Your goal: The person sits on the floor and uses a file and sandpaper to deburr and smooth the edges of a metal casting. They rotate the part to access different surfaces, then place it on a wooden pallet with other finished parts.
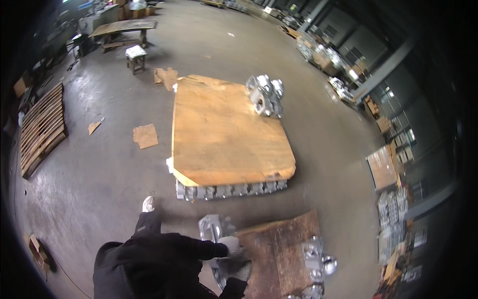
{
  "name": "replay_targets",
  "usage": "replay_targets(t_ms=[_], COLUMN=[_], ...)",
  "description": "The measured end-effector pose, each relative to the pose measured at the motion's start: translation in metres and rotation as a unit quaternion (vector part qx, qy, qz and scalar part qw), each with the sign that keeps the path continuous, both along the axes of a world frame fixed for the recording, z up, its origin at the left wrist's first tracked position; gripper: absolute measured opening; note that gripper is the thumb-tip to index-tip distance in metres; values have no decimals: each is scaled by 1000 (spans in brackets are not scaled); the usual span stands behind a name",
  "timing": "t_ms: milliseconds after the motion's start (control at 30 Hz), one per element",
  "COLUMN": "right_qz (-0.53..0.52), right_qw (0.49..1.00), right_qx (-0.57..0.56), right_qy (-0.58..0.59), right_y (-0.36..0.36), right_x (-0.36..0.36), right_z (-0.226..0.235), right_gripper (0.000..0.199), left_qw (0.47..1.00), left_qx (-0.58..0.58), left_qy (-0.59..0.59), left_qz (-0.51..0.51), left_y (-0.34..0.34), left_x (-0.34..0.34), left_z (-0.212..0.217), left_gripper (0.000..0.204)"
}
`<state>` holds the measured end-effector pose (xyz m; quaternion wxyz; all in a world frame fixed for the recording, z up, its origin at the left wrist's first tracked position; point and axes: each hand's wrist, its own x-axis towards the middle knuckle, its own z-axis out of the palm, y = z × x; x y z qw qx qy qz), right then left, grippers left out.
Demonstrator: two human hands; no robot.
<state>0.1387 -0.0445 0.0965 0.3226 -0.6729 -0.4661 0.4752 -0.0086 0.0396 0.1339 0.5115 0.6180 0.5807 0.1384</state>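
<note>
My left hand (230, 245), in a light grey knit glove, is at the right side of a silvery metal casting (211, 227) with an oval opening. Just below it, my right hand (242, 271) is gloved too and lies close to the left one. Both hands appear closed on the casting, whose lower part shows beneath them; their fingers are partly hidden and blurred. Beside the hands stands a worn brown wooden board (271, 254). More metal castings (314, 256) sit along its right edge.
Ahead is a large plywood sheet (226, 132) on a row of castings (231, 191), with a few castings (265, 94) on its far right corner. A wooden pallet (44, 129), cardboard scraps (145, 136), a stool (135, 52) and a low table (124, 28) stand or lie left. Loaded pallets line the right.
</note>
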Motion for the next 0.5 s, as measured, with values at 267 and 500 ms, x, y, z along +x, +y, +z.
replay_targets(t_ms=[267, 500], right_qz=[-110, 0], right_qw=[924, 928], right_qx=[-162, -54], right_qy=[329, 369], right_y=[75, 155], right_x=[-217, -429], right_z=[74, 136], right_gripper=[51, 30], left_qw=[962, 911], left_qx=[-24, -18], left_qy=[-146, -169], left_qz=[231, 377], left_y=[-7, 32], left_x=[-269, -458], left_z=[42, 117], left_gripper=[62, 45])
